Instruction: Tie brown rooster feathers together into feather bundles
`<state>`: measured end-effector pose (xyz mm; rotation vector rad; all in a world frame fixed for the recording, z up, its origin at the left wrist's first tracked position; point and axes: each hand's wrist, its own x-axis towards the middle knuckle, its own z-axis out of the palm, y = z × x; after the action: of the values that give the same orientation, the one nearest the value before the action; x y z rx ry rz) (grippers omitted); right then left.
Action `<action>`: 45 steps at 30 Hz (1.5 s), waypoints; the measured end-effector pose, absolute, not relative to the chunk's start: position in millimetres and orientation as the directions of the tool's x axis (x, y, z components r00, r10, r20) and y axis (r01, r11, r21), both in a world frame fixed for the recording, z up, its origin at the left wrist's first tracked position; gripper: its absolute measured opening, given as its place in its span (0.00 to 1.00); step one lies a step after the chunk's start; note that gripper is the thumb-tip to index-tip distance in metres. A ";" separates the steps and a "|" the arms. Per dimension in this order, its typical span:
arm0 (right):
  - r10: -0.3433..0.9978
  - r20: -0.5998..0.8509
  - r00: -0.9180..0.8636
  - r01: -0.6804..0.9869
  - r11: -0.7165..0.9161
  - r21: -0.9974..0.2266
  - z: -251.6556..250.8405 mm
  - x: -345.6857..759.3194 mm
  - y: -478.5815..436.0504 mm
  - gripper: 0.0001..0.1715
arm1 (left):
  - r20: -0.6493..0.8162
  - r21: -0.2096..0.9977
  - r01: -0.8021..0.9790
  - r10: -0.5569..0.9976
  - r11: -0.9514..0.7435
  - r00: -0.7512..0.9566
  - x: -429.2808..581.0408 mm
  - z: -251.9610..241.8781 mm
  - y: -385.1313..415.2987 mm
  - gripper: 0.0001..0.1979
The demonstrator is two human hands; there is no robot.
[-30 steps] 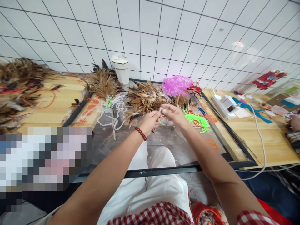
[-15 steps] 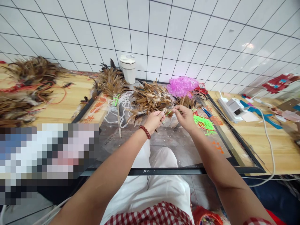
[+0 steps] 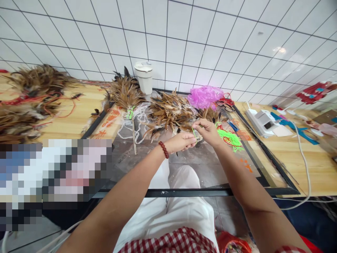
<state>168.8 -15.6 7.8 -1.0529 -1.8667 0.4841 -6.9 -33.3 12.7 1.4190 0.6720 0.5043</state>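
Observation:
In the middle of the view, my left hand [image 3: 181,142], with a red bead bracelet at its wrist, is closed in a pinch on a green string [image 3: 195,134]. Just above and to its right, my right hand [image 3: 206,129] pinches the upper part of the same string. A pale, feathery stem end shows partly between and behind the hands. Beyond them lies a brown feather bundle [image 3: 171,109]. Further left, a feather duster [image 3: 125,92] has green string tied round it and a wooden stick [image 3: 134,135] below.
A white lidded cup [image 3: 144,79] stands by the tiled wall. Pink plastic [image 3: 205,96] and bright green strings [image 3: 229,138] lie to the right, near a white power strip [image 3: 258,121]. More feather bundles [image 3: 39,79] lie at the left. A black frame edge [image 3: 168,193] runs along the front.
My left hand has moved right and slightly down, close under my right hand. The green string between them now runs more steeply. My right hand has barely moved.

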 end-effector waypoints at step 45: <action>0.635 0.746 -0.200 0.631 0.666 -0.397 46.4 142.1 -30.5 0.17 | 0.016 0.999 -0.037 0.983 -0.010 0.180 4.1 -10.2 -16.0 0.10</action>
<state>142.1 -30.5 46.4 -0.9959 -1.8877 0.0043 4.1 -16.0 -10.2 1.2727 1.0425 1.1007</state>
